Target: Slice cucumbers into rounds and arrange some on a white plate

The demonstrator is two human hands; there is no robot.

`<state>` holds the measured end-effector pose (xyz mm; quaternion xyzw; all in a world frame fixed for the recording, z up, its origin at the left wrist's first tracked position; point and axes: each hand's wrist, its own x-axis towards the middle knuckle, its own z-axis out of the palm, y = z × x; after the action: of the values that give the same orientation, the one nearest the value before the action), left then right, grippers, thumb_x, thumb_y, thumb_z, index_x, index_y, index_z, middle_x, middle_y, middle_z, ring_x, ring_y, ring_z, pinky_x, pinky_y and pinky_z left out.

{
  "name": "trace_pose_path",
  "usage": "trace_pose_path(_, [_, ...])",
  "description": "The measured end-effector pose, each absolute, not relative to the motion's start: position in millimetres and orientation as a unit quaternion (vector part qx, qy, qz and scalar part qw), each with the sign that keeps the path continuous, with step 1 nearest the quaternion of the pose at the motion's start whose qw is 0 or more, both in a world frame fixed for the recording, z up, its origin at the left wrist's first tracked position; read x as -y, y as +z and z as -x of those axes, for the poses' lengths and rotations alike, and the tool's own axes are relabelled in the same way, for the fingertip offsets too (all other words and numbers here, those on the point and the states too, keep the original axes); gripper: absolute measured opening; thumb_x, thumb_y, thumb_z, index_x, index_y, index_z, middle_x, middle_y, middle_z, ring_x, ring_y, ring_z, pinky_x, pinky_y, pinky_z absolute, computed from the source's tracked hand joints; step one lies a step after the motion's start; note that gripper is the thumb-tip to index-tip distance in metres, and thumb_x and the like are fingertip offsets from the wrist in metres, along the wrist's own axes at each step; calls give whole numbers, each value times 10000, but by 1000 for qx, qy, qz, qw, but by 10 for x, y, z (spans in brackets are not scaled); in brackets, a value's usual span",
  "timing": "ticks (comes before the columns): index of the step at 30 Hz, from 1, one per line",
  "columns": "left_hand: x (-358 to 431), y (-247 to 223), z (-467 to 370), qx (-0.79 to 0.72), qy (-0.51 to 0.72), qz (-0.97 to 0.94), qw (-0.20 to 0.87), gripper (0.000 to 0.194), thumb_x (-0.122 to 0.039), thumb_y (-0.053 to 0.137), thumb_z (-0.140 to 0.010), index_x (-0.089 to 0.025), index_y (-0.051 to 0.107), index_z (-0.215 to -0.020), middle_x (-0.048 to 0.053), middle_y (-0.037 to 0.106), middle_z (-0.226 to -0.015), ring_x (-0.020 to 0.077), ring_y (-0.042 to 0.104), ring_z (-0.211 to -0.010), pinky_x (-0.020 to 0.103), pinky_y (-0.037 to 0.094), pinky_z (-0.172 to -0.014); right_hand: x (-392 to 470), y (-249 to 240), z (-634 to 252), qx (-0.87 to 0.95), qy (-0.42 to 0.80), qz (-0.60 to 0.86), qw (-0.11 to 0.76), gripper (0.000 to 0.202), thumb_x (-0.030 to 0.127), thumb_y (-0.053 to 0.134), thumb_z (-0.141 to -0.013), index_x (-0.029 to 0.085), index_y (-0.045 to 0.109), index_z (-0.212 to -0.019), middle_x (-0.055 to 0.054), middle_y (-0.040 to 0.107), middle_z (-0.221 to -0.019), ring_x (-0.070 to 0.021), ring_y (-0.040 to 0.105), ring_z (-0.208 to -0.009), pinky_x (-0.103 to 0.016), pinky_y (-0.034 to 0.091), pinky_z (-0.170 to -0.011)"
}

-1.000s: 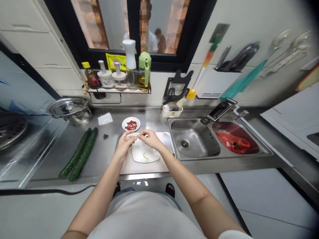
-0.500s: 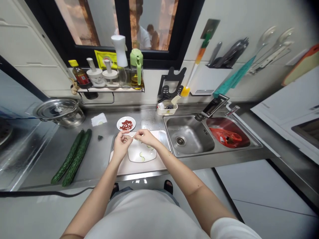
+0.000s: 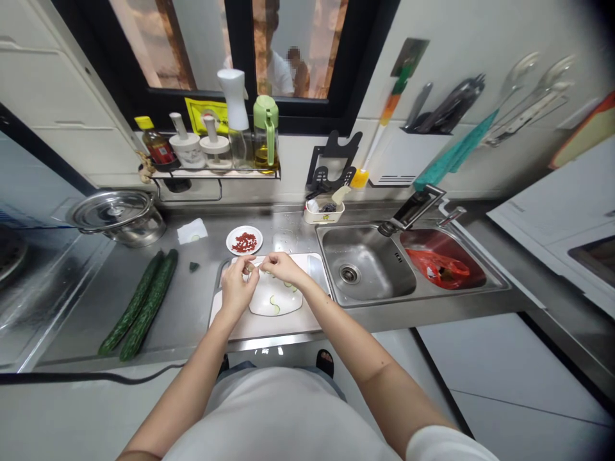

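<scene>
Small piece (image 3: 250, 269) pinched in left hand (image 3: 239, 283), right hand (image 3: 283, 267) beside, plate (image 3: 260, 301) below

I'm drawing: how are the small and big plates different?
The small plate is round, the big plate squarish. The small plate holds red bits; the big plate holds pale slices. The small plate sits on the counter, the big plate on a board. Both are white.

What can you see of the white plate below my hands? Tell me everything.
The plate is glossy white, perhaps ceramic, with a thin dark rim, and looks squarish with rounded corners. It lies flat on the pale cutting board, with a few green-edged slices on it. Your left hand and right hand hide part of its far side.
</scene>
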<state>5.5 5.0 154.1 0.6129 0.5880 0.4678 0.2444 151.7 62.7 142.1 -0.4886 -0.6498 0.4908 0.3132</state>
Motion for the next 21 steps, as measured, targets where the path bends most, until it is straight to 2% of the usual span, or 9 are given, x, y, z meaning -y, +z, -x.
trace_pose_path(6, [-37,1512,-56,-570,504,-565,320,271,-204,625,-706,-215,632,-976,1,617,-780,149,541,-728,248,404,-740,-616,1346,-1578,657,494,470,320,185,322,582,-688,157,582,-606,39,558,-586,-87,489,-584,-213,389,-591])
trace_pose_path(12, [-13,1463,-56,-550,524,-491,427,210,-227,694,-650,-187,668,-855,21,635,-763,146,554,-725,231,413,-676,-600,1286,-1697,674,478,476,302,272,416,616,-703,151,597,-645,26,570,-604,-98,497,-594,-210,379,-568])
trace_pose_path(21, [-14,1310,-51,-562,500,-491,440,154,-247,741,-602,-199,707,-745,32,674,-761,171,570,-757,249,430,-709,-615,1337,-1844,699,459,486,253,339,482,640,-692,154,604,-612,15,583,-569,-100,487,-549,-209,354,-516])
